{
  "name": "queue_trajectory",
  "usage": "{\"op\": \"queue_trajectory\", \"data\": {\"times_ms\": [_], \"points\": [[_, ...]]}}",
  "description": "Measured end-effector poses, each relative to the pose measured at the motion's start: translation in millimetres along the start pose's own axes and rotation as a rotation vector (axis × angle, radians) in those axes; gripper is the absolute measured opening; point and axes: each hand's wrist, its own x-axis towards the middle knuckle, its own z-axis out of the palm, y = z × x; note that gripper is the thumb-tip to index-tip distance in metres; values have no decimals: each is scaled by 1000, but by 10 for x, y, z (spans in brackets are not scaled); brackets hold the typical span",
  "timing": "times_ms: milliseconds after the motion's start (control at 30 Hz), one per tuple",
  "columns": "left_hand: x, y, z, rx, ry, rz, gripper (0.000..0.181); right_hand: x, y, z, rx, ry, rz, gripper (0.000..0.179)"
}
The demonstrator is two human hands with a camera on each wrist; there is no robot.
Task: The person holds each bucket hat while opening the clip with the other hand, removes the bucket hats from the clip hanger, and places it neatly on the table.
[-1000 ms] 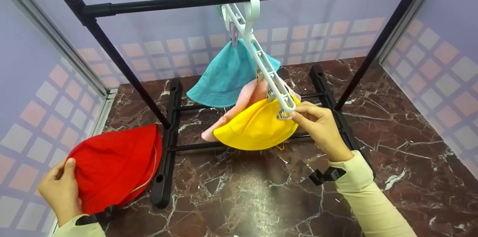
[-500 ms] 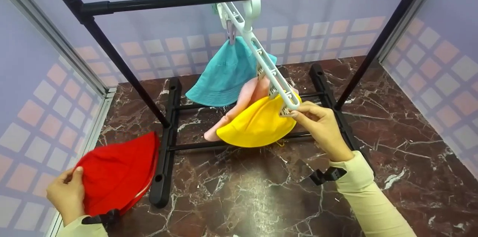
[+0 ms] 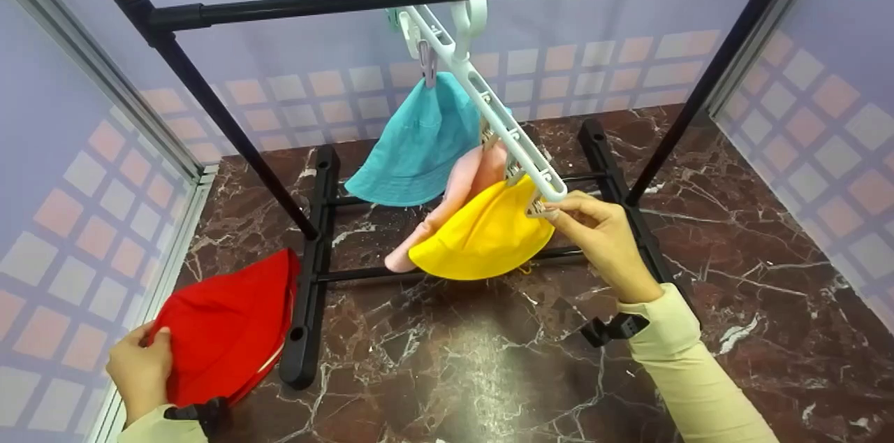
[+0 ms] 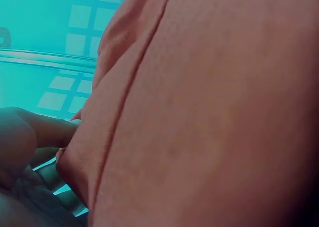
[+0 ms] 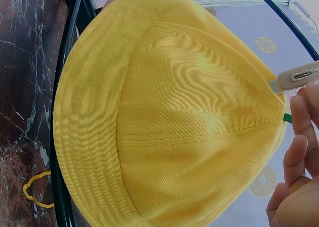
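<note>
1. Red hat (image 3: 230, 328): at the person's left, over the floor and just beside the rack's left foot; whether it touches the foot, I cannot tell. Its crown points toward the person's left, and a pale strip shows along the brim.
2. Left hand (image 3: 140, 366): thumb and fingers pinch the red hat by its crown. In the left wrist view the cloth fills most of the frame.
3. Clip (image 3: 536, 207): under the near end of the hanger, just beside the yellow hat.
4. Right hand (image 3: 602, 237): thumb and forefinger pinch the clip. In the right wrist view the other fingers are bent.
5. Yellow hat (image 3: 482, 233): hangs tilted from the hanger's near half, brim toward the left. A green tab (image 5: 287, 117) sits at its crown and a yellow cord (image 5: 37, 189) loops below the brim.
6. Pink hat (image 3: 457, 191): behind the yellow hat, partly hidden.
7. Blue hat (image 3: 419, 142): farther back, held at the crown by a purple peg (image 3: 427, 66).
8. Hanger (image 3: 513, 135): white, hooked over the black rack (image 3: 314, 4), near end low.
9. Floor (image 3: 447, 366): dark red, white-veined.
10. Wall (image 3: 244, 45): lilac, with printed squares.
</note>
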Motion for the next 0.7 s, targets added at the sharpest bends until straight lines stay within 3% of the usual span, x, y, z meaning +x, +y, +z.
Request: {"op": "queue_trajectory", "data": {"times_ms": [400, 700], "points": [[28, -73, 34, 8, -57, -54, 46, 2, 34, -65, -98, -14, -17, 16], [31, -133, 35, 34, -122, -18, 46, 9, 76, -123, -106, -31, -17, 17]]}}
